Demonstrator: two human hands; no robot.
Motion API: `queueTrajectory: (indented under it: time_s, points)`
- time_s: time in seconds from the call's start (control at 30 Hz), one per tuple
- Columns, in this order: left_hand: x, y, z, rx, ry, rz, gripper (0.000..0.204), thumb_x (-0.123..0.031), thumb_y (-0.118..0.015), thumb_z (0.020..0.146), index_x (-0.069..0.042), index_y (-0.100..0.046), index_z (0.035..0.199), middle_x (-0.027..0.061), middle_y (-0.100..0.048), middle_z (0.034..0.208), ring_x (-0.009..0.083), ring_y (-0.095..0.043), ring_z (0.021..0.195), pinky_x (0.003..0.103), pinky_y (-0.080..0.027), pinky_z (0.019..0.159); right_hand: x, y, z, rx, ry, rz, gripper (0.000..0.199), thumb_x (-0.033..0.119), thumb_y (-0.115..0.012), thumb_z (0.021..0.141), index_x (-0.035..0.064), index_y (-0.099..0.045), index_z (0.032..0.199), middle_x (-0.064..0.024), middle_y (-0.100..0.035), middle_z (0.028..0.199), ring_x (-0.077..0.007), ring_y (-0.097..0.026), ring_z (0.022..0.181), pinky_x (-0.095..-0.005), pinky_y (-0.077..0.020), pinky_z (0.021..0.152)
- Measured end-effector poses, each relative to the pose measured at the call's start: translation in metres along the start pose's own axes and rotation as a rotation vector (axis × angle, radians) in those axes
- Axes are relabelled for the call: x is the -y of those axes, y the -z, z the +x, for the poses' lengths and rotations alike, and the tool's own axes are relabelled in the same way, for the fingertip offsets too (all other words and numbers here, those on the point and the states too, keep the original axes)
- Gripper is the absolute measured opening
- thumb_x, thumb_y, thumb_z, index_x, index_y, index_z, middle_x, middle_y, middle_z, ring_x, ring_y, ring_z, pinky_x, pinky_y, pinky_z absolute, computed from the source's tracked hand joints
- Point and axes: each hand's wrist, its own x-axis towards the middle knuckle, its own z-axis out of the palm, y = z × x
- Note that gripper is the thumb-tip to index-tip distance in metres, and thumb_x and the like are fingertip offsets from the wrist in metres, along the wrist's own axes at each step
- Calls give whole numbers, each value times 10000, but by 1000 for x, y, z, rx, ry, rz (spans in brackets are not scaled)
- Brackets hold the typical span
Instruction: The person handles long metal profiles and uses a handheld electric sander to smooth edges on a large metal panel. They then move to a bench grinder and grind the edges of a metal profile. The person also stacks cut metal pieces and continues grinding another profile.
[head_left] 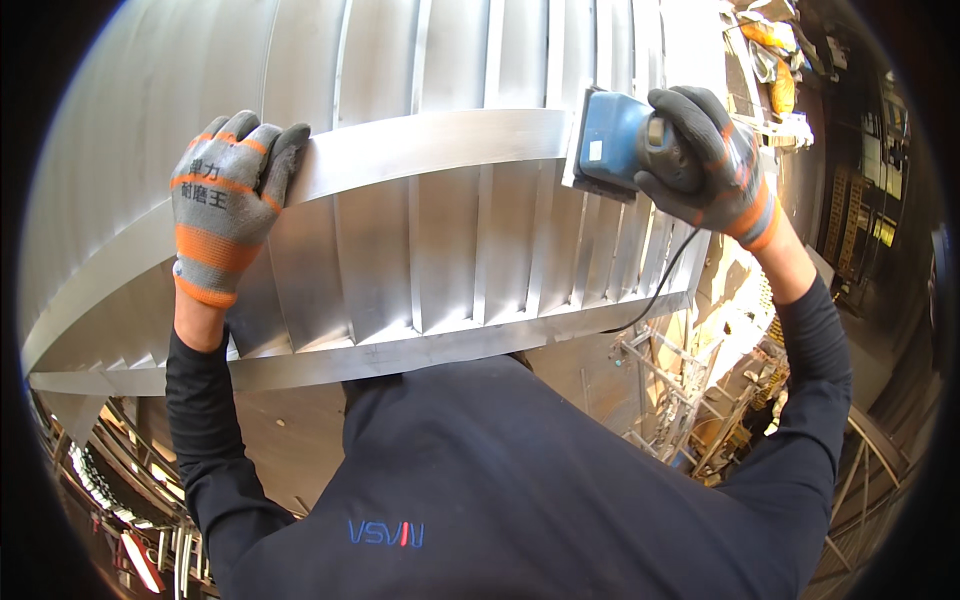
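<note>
My right hand [708, 168], in a grey and orange work glove, grips the dark rounded handle of a blue electric sander [612, 140]. The sander's flat pad meets the right end of a curved bright metal strip [440, 140]. Over on the left, my left hand [228, 195], gloved alike, closes over the same strip, its fingertips hidden past the far edge. This strip arches across a large ribbed metal panel [450, 60]. A black cord [662, 285] hangs down from the sander side.
Upright metal ribs [413, 250] stand in a row between the arched strip and the near metal rim [400, 360], close to my body. Metal frames [680, 385] stand below on the right. More racks and bars [150, 500] fill the lower left.
</note>
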Motion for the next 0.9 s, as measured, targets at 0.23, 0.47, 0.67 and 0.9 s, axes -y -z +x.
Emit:
queueTrajectory:
  time_s: [0.23, 0.47, 0.67, 0.9]
  points:
    - [2, -2, 1, 16, 11, 4, 66, -86, -800, 1035, -30, -827, 1058, 174, -694, 916, 394, -670, 874, 457, -548, 805, 33, -32, 49, 78, -94, 23, 656, 232, -954, 820, 176, -668, 1408, -87, -685, 1116, -323, -778, 865, -438, -632, 697]
    - [6, 4, 1, 38, -55, -15, 67, -130, -807, 1022, -66, -826, 1029, 133, -727, 944, 374, -689, 884, 468, -546, 805, 13, -8, 12, 146, -218, -64, 769, 374, -924, 857, 153, -639, 1535, -180, -743, 1300, -410, -785, 1057, -512, -626, 956]
    - [-11, 11, 2, 48, -88, 15, 195, -226, -838, 1013, -44, -792, 1069, 136, -748, 988, 372, -706, 956, 488, -536, 875, -65, 27, -122, 28, -636, -85, 800, 301, -942, 924, 153, -613, 1639, -166, -736, 1404, -377, -749, 1277, -451, -602, 1101]
    - [-51, -18, 16, 153, -187, 138, 721, -504, -927, 910, -36, -748, 1428, 135, -740, 1099, 369, -703, 1017, 496, -561, 924, -63, 53, -191, -137, -770, -73, 837, 315, -961, 916, 126, -601, 1647, -165, -737, 1443, -342, -749, 1311, -421, -611, 1131]
